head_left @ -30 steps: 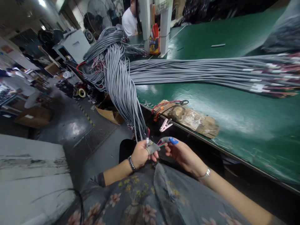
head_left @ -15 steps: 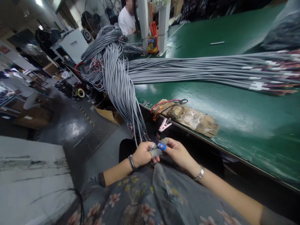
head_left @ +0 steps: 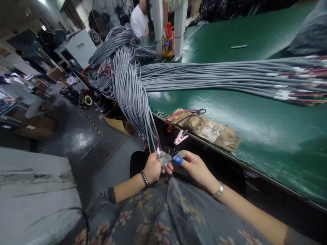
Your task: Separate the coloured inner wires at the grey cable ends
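A thick bundle of grey cables [head_left: 130, 92] hangs off the edge of the green table [head_left: 255, 115] down toward my lap. My left hand [head_left: 153, 166], with grey finger cots, is closed round the end of one grey cable [head_left: 156, 146], whose thin coloured wires [head_left: 168, 150] fan out. My right hand [head_left: 195, 166], wearing a blue cot on one fingertip and a grey one beside it, pinches at those wire ends. Both hands meet just below the table edge, above my flowered clothing.
More grey cables [head_left: 230, 76] lie across the table with taped coloured ends at the right. A brown taped block with red and black leads [head_left: 204, 126] and a pink clip [head_left: 181, 136] sit at the table edge. A person in white [head_left: 139, 22] sits far back.
My right hand moved in from the right until its fingertips met the left hand at the wire ends. The left hand rose slightly with the cable end.
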Demonstrator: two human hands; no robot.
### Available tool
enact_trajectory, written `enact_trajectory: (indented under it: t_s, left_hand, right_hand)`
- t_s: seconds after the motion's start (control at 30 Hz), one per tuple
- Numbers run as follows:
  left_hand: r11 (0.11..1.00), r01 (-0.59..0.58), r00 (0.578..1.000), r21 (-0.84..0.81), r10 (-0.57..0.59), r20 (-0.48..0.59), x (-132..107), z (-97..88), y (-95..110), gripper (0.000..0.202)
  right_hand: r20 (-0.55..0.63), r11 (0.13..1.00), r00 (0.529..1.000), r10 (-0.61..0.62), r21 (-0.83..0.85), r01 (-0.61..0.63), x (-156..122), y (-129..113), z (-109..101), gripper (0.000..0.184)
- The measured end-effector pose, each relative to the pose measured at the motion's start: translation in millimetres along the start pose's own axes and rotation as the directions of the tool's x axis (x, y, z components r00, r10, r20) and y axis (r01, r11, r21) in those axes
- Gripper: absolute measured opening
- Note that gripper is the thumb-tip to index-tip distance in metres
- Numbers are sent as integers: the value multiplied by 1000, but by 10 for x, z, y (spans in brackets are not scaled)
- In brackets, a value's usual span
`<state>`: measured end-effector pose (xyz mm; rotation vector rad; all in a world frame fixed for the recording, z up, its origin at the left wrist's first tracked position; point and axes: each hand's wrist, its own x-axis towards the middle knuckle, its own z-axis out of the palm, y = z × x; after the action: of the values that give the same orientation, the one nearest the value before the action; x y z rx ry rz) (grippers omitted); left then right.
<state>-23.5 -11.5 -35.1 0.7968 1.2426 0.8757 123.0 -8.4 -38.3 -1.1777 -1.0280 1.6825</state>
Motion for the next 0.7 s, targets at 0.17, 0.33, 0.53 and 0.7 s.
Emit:
enact_trajectory:
  t_s: [0.17,0.33,0.53,0.7]
  left_hand:
    - [1000,-14,1000,24,14,-1,-4,-4,47,41]
    - [996,-38,999,76,38,7,-19,-57,94,40]
    - [999,1,999,53,-4,52,-4,-104,190,45]
    - [996,13,996,84,-20,83,36,-95,203,46]
  right_hand:
    - [52,999,998,-32,12,32,3,-51,-4,43]
    - [130,999,992,-2,35,-3,29,-8,-76,45]
    - [46,988,999,13,153,-19,125,5,-193,51]
    - [213,972,976,35,222,-83,152,-93,-163,43]
